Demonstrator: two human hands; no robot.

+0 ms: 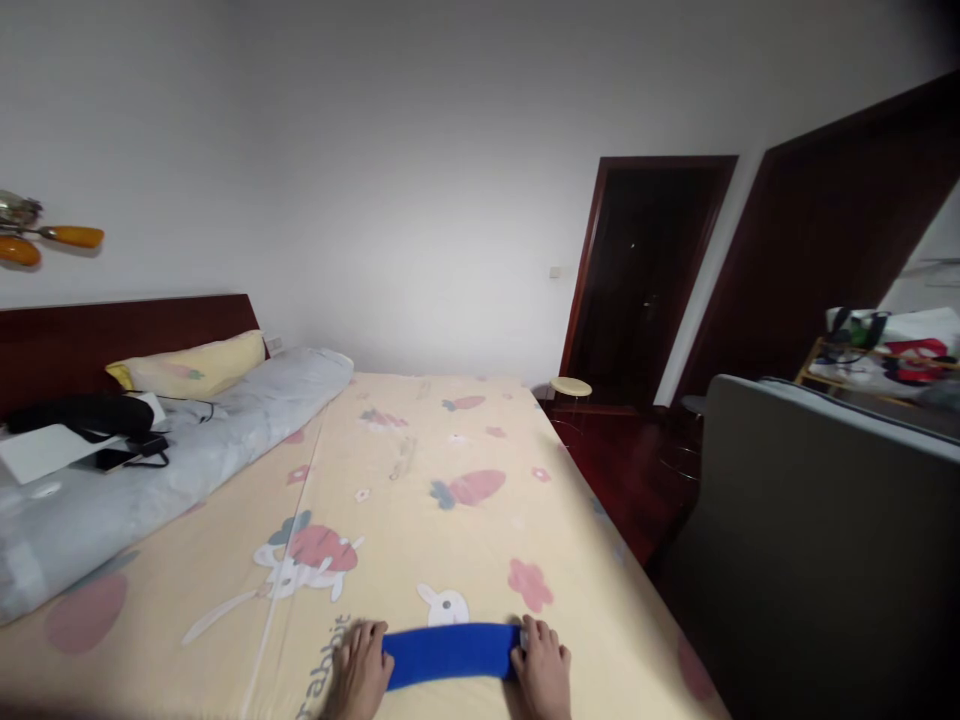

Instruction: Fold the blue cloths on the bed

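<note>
A flat blue strip of what looks like cloth stretches between my two hands, low over the near part of the bed. My left hand is closed on its left end, fingers curled over the edge. At the opposite end, my right hand grips the strip, with a small pale bit showing by the fingertips. Beneath lies a cream bed sheet printed with rabbits, carrots and flowers. Whether the strip touches the sheet in the middle I cannot tell.
Along the bed's left side lies a rolled grey quilt with a phone and cables on it. A yellow pillow leans at the headboard. A stool stands past the bed; a grey panel rises at right.
</note>
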